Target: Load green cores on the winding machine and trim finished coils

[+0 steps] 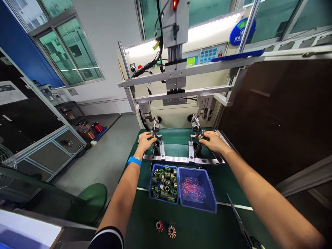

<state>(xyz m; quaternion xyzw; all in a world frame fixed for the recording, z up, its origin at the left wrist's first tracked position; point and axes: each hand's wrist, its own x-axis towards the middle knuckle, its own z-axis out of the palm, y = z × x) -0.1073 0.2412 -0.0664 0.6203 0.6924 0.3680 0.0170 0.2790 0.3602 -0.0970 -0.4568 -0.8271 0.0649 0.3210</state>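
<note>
My left hand (146, 141), with a blue wristband, is at the left station of a two-station winding machine (176, 159). Its thumb and fingers are closed around the top of a small post; the part between them is mostly hidden. At the right station my right hand (213, 141) pinches a small green-edged stator core (200, 137) at the top of its post. Chrome winding heads (196, 123) stand just behind both hands. Nearer me, a blue bin (150, 188) holds many green stator cores. Beside it, another blue bin (210, 193) contains thin red and pink wire pieces.
Two wound stators, one red (159, 226) and one copper-coloured (171, 231), lie on the green bench at the front. Scissors (240, 219) lie to the right. A metal frame (181, 72) crosses above the hands. A green stool (90, 199) stands on the left.
</note>
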